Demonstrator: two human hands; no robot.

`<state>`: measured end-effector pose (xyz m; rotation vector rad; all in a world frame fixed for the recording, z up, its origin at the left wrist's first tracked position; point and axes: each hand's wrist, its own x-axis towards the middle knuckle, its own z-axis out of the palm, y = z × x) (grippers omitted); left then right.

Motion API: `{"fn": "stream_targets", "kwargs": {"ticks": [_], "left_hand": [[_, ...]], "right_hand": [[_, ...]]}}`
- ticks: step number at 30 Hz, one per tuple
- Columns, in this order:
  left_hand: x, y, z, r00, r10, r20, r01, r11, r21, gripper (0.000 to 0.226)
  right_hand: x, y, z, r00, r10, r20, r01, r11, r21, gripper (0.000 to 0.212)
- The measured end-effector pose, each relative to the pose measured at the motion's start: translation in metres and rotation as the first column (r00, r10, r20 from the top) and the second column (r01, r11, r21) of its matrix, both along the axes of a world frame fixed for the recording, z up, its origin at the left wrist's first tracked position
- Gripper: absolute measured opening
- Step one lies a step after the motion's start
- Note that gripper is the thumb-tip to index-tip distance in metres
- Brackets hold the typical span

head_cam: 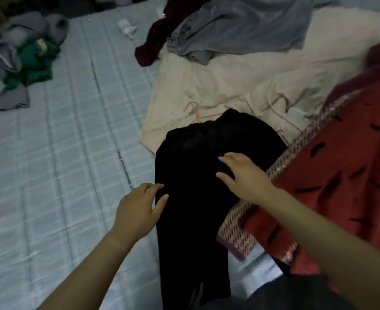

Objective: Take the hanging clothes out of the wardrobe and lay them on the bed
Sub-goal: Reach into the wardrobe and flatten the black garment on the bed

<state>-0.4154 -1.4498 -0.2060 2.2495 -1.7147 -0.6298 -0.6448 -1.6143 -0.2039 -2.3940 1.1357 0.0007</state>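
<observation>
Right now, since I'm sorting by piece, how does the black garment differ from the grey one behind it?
The black garment lies fairly flat, near the person; the grey garment is bunched up farther away. The left hand and right hand touch the black garment; nothing touches the grey one. Both lie partly on the beige cloth.

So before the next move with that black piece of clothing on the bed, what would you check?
1. Black garment on the bed: ok, it lies there, its top overlapping the beige garment.
2. Left hand free: ok, open, fingertips at the garment's left edge.
3. Right hand free: ok, open, spread on the cloth.
4. Hanger removed: cannot tell; a pink hanger shows just beyond the garment's top.
5. Lower end fully on the bed: cannot tell, it runs out of view.
</observation>
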Motion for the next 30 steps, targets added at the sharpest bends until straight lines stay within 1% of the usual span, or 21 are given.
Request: {"fn": "stream_targets", "kwargs": {"ticks": [3, 6, 8, 10, 12, 14, 16, 19, 22, 24, 27, 30], "left_hand": [[-0.001, -0.044, -0.008, 0.996, 0.07, -0.057, -0.071, 0.997, -0.024, 0.065], [0.001, -0.081, -0.014, 0.993, 0.104, -0.049, -0.106, 0.994, -0.034, 0.062], [0.002, -0.104, -0.022, 0.992, 0.12, -0.039, -0.121, 0.993, -0.013, 0.062], [0.004, -0.126, -0.037, 0.991, 0.131, -0.039, -0.13, 0.991, 0.021, 0.062], [0.003, -0.146, -0.054, 0.992, 0.126, -0.026, -0.125, 0.991, 0.056, 0.062], [0.001, -0.166, -0.072, 0.994, 0.109, -0.013, -0.108, 0.99, 0.087, 0.062], [0.001, -0.184, -0.088, 0.994, 0.109, -0.028, -0.105, 0.989, 0.103, 0.063], [0.002, -0.21, -0.106, 0.981, 0.179, -0.07, -0.172, 0.98, 0.097, 0.062], [0.003, -0.23, -0.117, 0.967, 0.248, -0.054, -0.245, 0.968, 0.056, 0.054], [0.003, -0.239, -0.119, 0.965, 0.26, -0.036, -0.259, 0.965, 0.034, 0.055], [0.003, -0.245, -0.113, 0.974, 0.224, -0.022, -0.224, 0.974, -0.032, 0.049], [0.01, -0.238, -0.104, 0.982, 0.19, -0.005, -0.189, 0.976, -0.105, 0.04]], "right_hand": [[0.011, -0.078, -0.022, 0.998, 0.023, -0.062, -0.025, 0.999, -0.037, 0.056], [0.02, -0.145, -0.05, 0.99, -0.002, -0.14, -0.01, 0.996, -0.085, 0.063], [0.024, -0.183, -0.068, 0.979, -0.036, -0.199, 0.014, 0.994, -0.109, 0.07], [0.027, -0.213, -0.086, 0.969, -0.079, -0.234, 0.064, 0.995, -0.071, 0.073], [0.031, -0.231, -0.103, 0.963, -0.092, -0.254, 0.084, 0.996, -0.041, 0.068], [0.034, -0.24, -0.116, 0.968, -0.092, -0.234, 0.079, 0.995, -0.066, 0.059], [0.034, -0.244, -0.123, 0.983, -0.104, -0.151, 0.097, 0.994, -0.053, 0.049], [0.029, -0.242, -0.123, 0.984, -0.164, 0.074, 0.161, 0.986, 0.04, 0.029], [0.023, -0.23, -0.113, 0.937, -0.191, 0.292, 0.167, 0.981, 0.103, 0.019], [0.021, -0.218, -0.099, 0.901, -0.17, 0.399, 0.142, 0.985, 0.1, 0.017], [0.018, -0.2, -0.074, 0.858, -0.146, 0.492, 0.122, 0.989, 0.081, 0.017], [0.011, -0.183, -0.059, 0.837, -0.18, 0.517, 0.16, 0.984, 0.083, 0.02]]}}
